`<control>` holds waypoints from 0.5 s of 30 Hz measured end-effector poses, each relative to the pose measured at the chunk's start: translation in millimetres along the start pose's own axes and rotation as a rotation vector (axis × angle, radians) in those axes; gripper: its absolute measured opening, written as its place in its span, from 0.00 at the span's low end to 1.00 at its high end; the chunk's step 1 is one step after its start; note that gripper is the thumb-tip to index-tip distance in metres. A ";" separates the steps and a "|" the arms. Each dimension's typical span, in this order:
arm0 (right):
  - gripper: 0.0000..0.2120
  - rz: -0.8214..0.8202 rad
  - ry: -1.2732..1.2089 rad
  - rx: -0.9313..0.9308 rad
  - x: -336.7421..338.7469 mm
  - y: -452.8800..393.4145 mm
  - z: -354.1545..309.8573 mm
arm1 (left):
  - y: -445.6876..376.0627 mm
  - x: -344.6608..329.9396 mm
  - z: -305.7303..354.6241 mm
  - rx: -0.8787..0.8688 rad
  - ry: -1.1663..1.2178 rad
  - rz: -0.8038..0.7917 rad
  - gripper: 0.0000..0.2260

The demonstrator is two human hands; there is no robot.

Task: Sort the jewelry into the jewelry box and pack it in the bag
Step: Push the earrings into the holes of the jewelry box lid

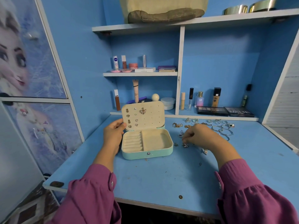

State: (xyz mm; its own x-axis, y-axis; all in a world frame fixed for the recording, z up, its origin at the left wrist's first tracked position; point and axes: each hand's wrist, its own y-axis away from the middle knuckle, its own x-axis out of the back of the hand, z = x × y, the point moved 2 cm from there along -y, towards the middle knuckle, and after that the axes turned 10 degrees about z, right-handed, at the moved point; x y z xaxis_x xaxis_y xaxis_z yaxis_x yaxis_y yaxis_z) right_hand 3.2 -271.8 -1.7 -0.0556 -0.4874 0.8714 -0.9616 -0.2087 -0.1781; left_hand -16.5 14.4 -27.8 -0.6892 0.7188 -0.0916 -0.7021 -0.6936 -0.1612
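Note:
A mint-green jewelry box (146, 153) stands open on the blue desk. Its cream lid (155, 117) is upright, with several small earrings and a butterfly earring (143, 111) pinned on it. My left hand (113, 135) holds the lid's left edge. My right hand (200, 136) rests over loose jewelry to the right of the box, fingertips curled down by a small butterfly piece (185, 145); what they pinch is hidden. Rings, chains and bangles (224, 130) lie scattered farther right. A beige bag (163, 8) sits on the top shelf.
Cosmetics fill the shelves behind the box: tubes, bottles, a round white jar (168, 102), two dark eyeshadow palettes (225, 111). Metal tins (249, 8) stand on the top shelf at right. A cupboard door with a cartoon print (24, 62) borders the desk on the left.

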 end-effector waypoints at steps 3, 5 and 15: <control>0.08 -0.045 -0.016 0.016 -1.8 -0.4 -1.9 | 0.6 0.5 0.7 0.005 0.000 -0.001 0.13; 0.08 -0.063 -0.007 0.017 -3.6 -0.7 -2.2 | 1.3 0.8 1.6 0.010 -0.007 -0.002 0.13; 0.04 -0.047 0.058 0.009 -9.2 0.0 -2.0 | 0.4 2.2 0.4 0.015 0.002 0.000 0.13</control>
State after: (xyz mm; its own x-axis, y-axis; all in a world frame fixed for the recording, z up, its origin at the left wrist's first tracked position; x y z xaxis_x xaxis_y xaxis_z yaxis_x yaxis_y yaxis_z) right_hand 3.2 -265.7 -8.9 -0.0258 -0.4266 0.9041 -0.9612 -0.2379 -0.1397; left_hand -18.3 15.7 -27.6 -0.6891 0.7187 -0.0932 -0.7045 -0.6945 -0.1465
